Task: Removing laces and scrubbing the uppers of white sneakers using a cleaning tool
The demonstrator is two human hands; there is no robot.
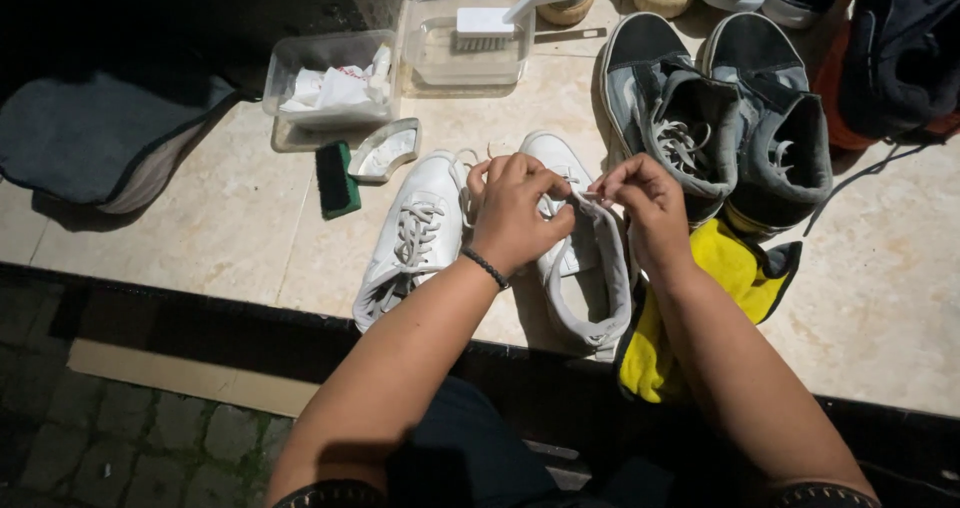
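Light: strong sun from above, bright on the tiled ledge (240,218)
Shadows: hard and dark, the lower ground and upper left corner nearly black
Glare: white sneakers (420,228) slightly washed out
Focus: sharp, mild bending at the edges

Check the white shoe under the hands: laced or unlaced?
Partly unlaced. The right white shoe gapes open with no lace across its lower part, while both hands pinch a lace at its top.
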